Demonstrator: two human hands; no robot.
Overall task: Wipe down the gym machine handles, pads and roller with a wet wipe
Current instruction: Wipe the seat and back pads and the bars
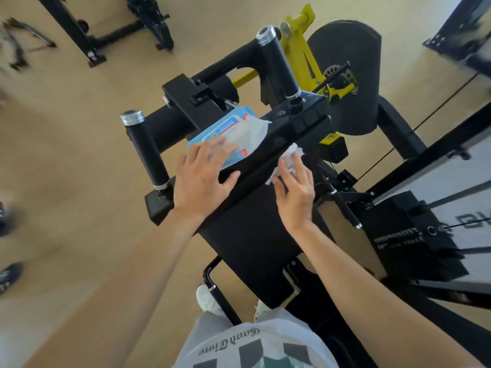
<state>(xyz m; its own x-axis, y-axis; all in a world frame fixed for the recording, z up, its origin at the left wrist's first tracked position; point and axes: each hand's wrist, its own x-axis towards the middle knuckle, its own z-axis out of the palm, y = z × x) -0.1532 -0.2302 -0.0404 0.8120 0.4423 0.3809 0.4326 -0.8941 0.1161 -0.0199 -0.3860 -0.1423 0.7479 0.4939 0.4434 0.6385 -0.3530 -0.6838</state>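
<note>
A black gym machine pad point(249, 235) slopes toward me, with two black handles: the left handle point(147, 152) and the far handle point(281, 62). A blue pack of wet wipes point(225, 128) lies on the pad's top, one wipe sticking out of it. My left hand point(202, 179) rests flat on the pack's near end and the pad edge, fingers spread. My right hand point(295, 189) presses a crumpled white wet wipe point(288, 160) against the pad's upper right edge, fingers fairly straight over it.
A yellow lever arm point(305, 57) and a round black disc point(350, 75) stand behind the far handle. A weight stack point(414, 235) and cables are at the right. Another machine's black frame point(87, 41) stands on the tan floor at the back left. Someone's shoes point(8, 274) show at the left edge.
</note>
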